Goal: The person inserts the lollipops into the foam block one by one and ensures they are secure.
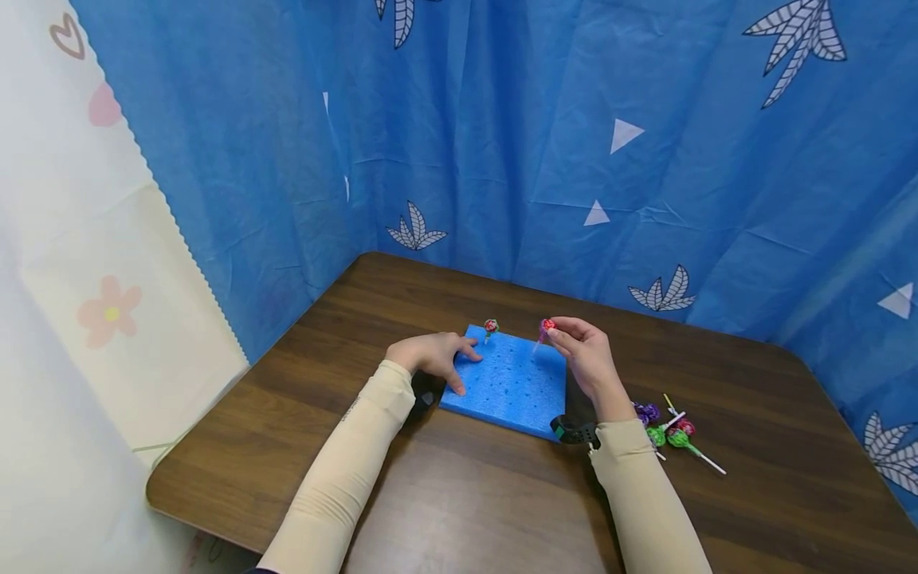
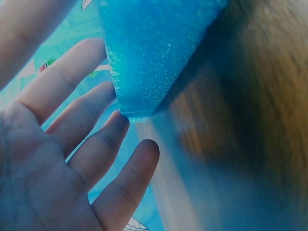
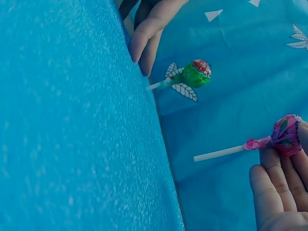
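A blue foam board (image 1: 512, 391) dotted with small holes lies on the table. My left hand (image 1: 433, 355) rests at its left edge, fingers spread, fingertips against the foam in the left wrist view. Near the far left corner a green-and-red lollipop (image 1: 491, 326) stands upright, its stick in the foam. My right hand (image 1: 590, 359) pinches a pink-and-red lollipop (image 3: 287, 134) by its wrapped head, over the board's far right part. Its white stick (image 3: 219, 153) points down at the board, the tip apart from the surface in the right wrist view.
Several lollipops (image 1: 681, 432) in purple, green and red wrappers lie in a loose pile right of the board, by my right forearm. The brown wooden table (image 1: 459, 494) backs onto a blue curtain (image 1: 502, 159). A black wristband (image 1: 574, 430) circles my right wrist.
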The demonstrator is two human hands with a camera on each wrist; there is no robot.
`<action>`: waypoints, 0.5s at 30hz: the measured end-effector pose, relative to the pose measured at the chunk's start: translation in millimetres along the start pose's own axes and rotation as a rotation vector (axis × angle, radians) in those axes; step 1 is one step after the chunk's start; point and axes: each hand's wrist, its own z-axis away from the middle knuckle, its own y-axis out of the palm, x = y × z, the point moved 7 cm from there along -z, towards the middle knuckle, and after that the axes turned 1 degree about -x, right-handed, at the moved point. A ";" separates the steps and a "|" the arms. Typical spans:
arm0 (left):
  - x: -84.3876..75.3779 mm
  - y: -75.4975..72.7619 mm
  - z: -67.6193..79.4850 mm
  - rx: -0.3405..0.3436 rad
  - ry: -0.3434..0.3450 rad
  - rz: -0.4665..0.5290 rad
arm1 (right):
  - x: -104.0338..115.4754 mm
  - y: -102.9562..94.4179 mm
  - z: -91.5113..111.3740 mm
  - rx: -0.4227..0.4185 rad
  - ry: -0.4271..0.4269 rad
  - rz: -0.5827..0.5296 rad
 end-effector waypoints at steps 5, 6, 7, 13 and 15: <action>-0.9 0.1 0.3 -0.001 0.003 0.005 | -1.0 4.8 -1.3 0.008 0.002 0.019; -1.1 0.1 0.6 -0.001 0.003 0.006 | -1.3 6.0 -1.6 0.011 0.005 0.027; -1.2 0.3 0.8 0.000 0.003 0.007 | -1.5 7.2 -1.8 0.011 0.008 0.029; -1.7 -0.3 1.5 0.000 -0.005 0.007 | -2.2 12.9 -3.7 0.004 0.013 0.043; -2.0 -0.5 1.5 0.000 -0.008 0.001 | -2.4 14.7 -4.0 -0.002 0.017 0.050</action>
